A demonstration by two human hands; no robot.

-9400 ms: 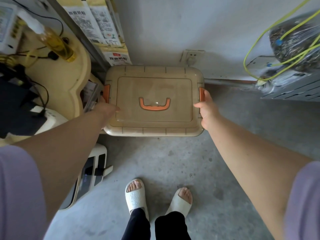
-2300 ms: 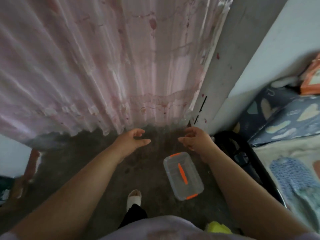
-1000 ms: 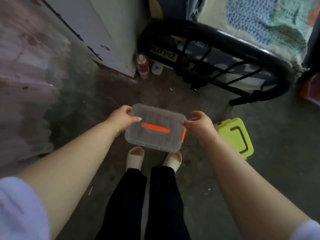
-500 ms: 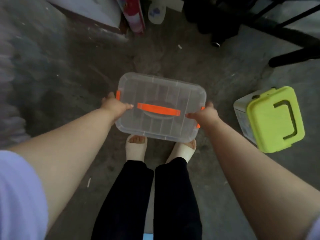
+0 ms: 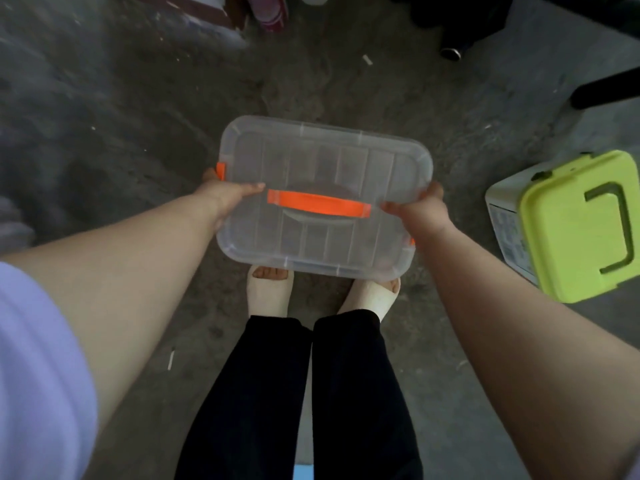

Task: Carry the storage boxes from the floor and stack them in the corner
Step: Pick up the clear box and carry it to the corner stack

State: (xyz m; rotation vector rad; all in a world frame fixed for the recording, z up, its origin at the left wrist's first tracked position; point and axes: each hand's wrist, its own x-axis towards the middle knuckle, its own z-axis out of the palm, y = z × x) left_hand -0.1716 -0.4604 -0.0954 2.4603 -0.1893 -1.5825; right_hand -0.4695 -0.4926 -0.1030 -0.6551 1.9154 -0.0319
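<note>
A clear plastic storage box (image 5: 329, 168) with an orange handle and orange side clips is held level above my feet. My left hand (image 5: 230, 197) grips its left edge, thumb on the lid. Gripping the right edge is my right hand (image 5: 420, 209). A second storage box with a lime-green lid (image 5: 578, 226) stands on the concrete floor to the right, apart from my hands.
My legs in black trousers and white slippers (image 5: 270, 292) stand directly under the clear box. A red bottle (image 5: 273, 10) sits at the top edge. Black metal frame parts (image 5: 606, 90) lie at the upper right. Grey concrete floor (image 5: 121, 116) spreads to the left.
Both hands took hold of the clear box on the floor and raised it; it now sits closer to the camera. The view tilted further down.
</note>
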